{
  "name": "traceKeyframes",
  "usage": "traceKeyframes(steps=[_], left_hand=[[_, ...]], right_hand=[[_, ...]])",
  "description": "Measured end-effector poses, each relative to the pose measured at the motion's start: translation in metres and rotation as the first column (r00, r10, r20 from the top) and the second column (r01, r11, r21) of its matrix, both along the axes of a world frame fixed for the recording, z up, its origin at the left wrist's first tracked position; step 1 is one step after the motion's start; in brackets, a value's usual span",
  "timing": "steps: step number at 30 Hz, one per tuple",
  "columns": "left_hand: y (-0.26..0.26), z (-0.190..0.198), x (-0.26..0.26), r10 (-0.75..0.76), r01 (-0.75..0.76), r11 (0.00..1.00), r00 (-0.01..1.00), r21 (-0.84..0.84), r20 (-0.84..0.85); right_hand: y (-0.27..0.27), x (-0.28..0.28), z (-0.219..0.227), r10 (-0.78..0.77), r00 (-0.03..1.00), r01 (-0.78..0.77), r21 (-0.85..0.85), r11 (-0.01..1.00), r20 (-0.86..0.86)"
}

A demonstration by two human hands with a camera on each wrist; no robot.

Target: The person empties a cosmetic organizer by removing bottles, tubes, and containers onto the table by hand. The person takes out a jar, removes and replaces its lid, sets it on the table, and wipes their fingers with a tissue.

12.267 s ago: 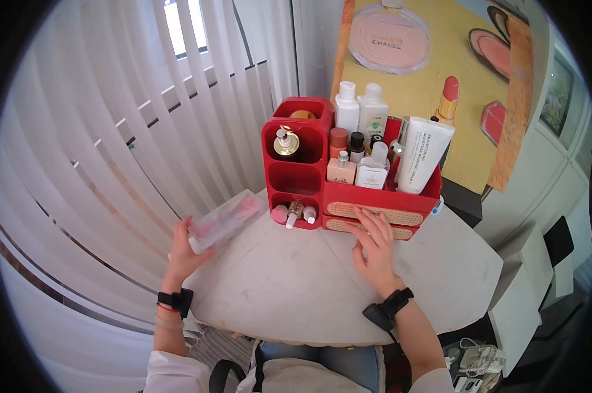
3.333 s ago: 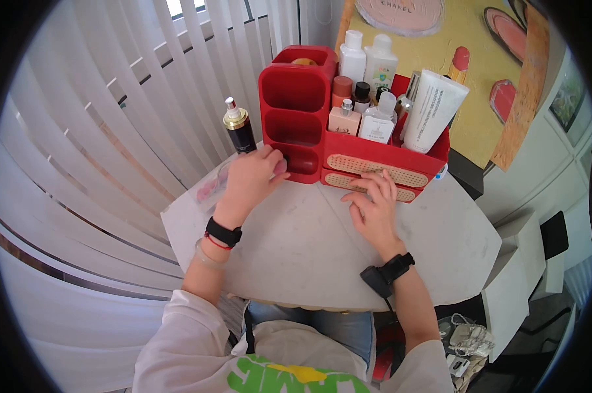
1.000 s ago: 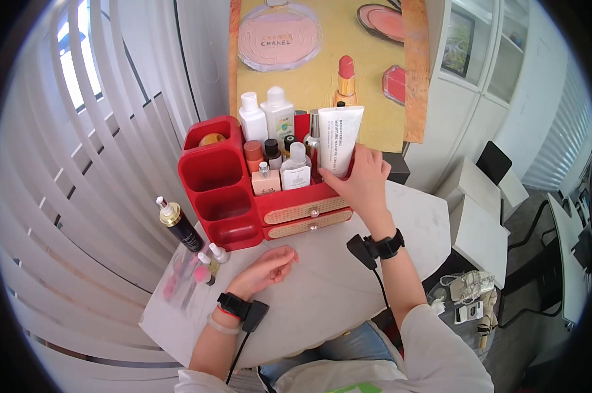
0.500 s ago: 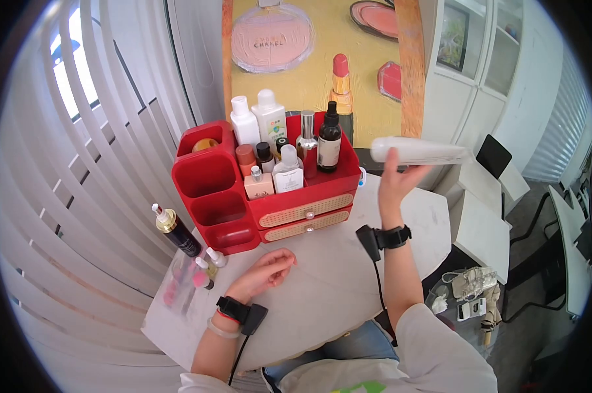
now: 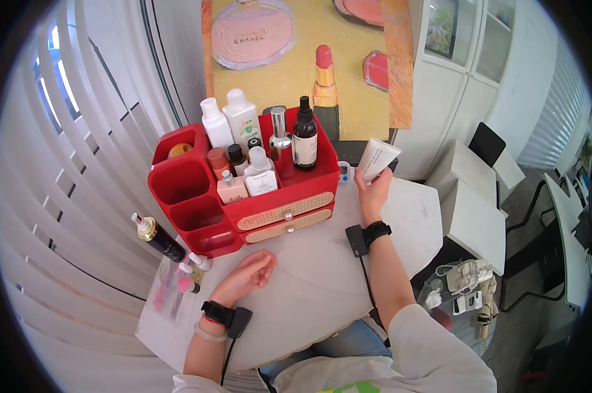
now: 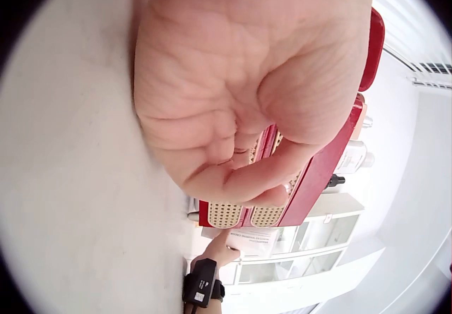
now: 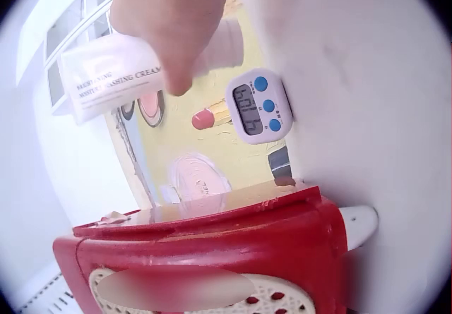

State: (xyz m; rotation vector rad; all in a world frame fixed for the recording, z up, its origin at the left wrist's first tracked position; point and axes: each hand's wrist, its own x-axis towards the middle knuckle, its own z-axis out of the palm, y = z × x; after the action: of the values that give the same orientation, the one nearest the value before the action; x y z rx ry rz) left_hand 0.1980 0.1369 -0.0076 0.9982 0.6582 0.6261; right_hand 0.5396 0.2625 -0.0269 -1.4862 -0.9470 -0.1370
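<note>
My right hand [image 5: 374,193] grips a white tube of washing cream [image 5: 378,159] beyond the organizer's right end, over the far right of the table. The tube's print shows in the right wrist view. My left hand [image 5: 247,275] rests on the table before the organizer, fingers loosely curled around nothing. The red makeup organizer [image 5: 227,213] has bare round compartments on its left side. Its right tray holds a dark spray bottle [image 5: 305,141], a silver-capped bottle [image 5: 281,144], white bottles [image 5: 242,118] and several smaller ones. Two woven-front drawers [image 5: 286,213] are closed.
Left of the organizer stand a black-and-gold pump bottle [image 5: 161,241] and several nail polish bottles [image 5: 190,283], beside a clear box [image 5: 170,295]. A small digital timer [image 7: 258,107] stands behind the organizer's right end. Blinds [image 5: 79,216] hang at the left; a painting [image 5: 361,108] leans behind.
The pump bottle and nail polish left the organizer for the table. My right hand has lifted the tube out of the right tray and moved it right, turning it upright again. Left hand stays put.
</note>
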Motion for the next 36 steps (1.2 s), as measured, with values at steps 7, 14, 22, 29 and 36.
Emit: traceKeyframes(steps=[7,14,22,29,36], left_hand=[[-0.001,-0.001,0.000,-0.022,0.022,0.999,1.000,0.040,0.004],[-0.002,0.000,0.000,-0.018,0.018,1.000,1.000,0.024,0.024],[-0.001,-0.004,-0.001,-0.033,0.032,0.999,0.999,0.040,0.028],[-0.003,-0.004,-0.001,-0.043,0.044,0.998,0.999,0.049,-0.021],[-0.003,-0.005,-0.005,-0.114,0.132,0.978,0.987,0.161,-0.115]], right_hand=[[0.000,0.006,-0.007,-0.021,0.991,0.048,-0.209,0.977,0.129],[-0.001,0.002,-0.005,-0.113,0.986,0.120,-0.051,0.992,0.122],[-0.039,-0.039,0.071,0.132,0.926,-0.292,0.450,0.844,0.353],[-0.075,-0.141,0.146,0.403,0.708,-0.558,0.110,0.822,0.580],[-0.067,-0.164,0.125,0.504,0.692,-0.568,-0.041,0.822,0.517]])
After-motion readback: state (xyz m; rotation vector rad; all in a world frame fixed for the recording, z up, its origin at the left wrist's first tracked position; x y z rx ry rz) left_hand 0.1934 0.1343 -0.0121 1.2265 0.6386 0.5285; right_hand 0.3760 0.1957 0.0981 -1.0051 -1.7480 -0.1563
